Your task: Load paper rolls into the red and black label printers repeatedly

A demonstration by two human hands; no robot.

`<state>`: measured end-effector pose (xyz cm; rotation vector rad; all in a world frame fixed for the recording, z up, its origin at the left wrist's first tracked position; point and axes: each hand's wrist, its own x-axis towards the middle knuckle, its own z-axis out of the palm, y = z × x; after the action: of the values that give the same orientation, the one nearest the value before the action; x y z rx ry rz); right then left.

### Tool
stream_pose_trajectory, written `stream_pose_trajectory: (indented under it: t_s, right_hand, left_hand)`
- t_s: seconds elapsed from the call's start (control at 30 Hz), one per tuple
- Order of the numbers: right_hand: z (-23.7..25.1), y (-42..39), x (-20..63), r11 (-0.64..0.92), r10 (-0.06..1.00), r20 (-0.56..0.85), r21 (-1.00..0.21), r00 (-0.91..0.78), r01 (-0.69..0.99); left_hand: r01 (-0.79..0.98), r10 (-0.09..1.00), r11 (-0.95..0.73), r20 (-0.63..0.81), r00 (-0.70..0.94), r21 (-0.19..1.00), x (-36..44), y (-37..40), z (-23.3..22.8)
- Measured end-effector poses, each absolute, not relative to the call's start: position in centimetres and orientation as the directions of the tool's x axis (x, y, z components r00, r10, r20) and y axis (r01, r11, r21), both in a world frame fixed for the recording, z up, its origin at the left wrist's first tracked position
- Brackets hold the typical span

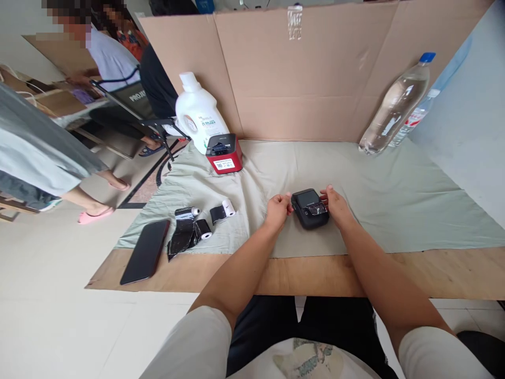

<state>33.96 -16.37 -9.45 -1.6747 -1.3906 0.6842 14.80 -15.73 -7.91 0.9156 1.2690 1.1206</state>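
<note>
- The small black printer (310, 208) lies just right of the frame's centre on the pale green cloth (394, 195), held between both hands.
- The left hand (278, 209) grips its left edge, fingers curled and thumb touching the casing; the right hand (335, 205) closes on the right side, fingertips by the shiny strip at the lid opening.
- What could go wrong, as I judge it: the glossy strip at the opening looks loose, so a pull at an angle could crease or tear it, or jam the lid.
- The cloth is wrinkled beneath the device; pressing sideways could bunch the fabric and slide the printer toward the wooden board's (315, 273) edge.
- Left of centre, loose rolls (202, 220) and a black wrapper (179, 239) lie beside a dark phone (145, 251); a sweeping forearm could knock them off.
- Hard to make out: whether the lid is fully open, and what the shiny strip is.
- The fingers' undersides are hidden by the casing.
- The red printer (224, 153), white jug (199, 113) and clear bottle (396, 105) stand against the cardboard screen (300, 79); people at upper left are cut off.
</note>
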Motion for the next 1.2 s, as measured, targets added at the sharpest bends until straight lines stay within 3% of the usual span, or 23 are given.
stream_pose_trajectory:
  t_s: [0.07,0.17,0.3,0.4,0.57,0.67,0.8,1.2]
  right_hand:
    - [-10.0,-15.8,34.5,-0.079,0.965,0.049,-0.881,0.256,0.467]
    - [-10.5,-16.0,34.5,-0.041,0.982,0.064,-0.845,0.175,0.534]
    - [-10.3,-16.9,34.4,0.050,0.992,0.110,-0.789,0.061,0.613]
    - [-10.0,-17.3,34.3,0.097,0.988,0.146,-0.824,0.044,0.558]
    - [-10.5,-17.8,33.0,0.143,0.987,0.157,-0.964,0.047,0.224]
    - [-11.1,-17.8,32.2,0.112,0.993,0.114,-0.991,0.033,0.074]
    - [-11.4,-17.6,31.9,0.079,0.996,0.080,-0.997,0.029,0.014]
    - [-11.0,-17.5,32.4,0.101,0.995,0.100,-0.991,-0.016,0.089]
  left_hand:
    - [0.121,0.978,0.206,-0.199,-0.067,0.971,14.8,-16.2,-7.8]
    - [0.452,0.995,0.100,-0.097,-0.030,0.886,14.9,-16.8,-8.0]
    - [0.556,0.997,-0.023,-0.018,0.069,0.831,15.4,-17.3,-9.3]
    - [0.465,0.993,-0.076,0.023,0.117,0.882,15.5,-17.2,-10.1]
    - [0.124,0.971,-0.205,0.187,0.148,0.971,15.2,-16.7,-10.4]
    - [-0.105,0.985,-0.116,0.128,0.118,0.988,15.3,-16.3,-10.6]
    - [-0.324,0.984,0.070,-0.011,0.180,0.944,15.5,-16.0,-10.5]
    - [-0.381,0.981,0.151,-0.091,0.173,0.912,14.9,-15.2,-10.1]
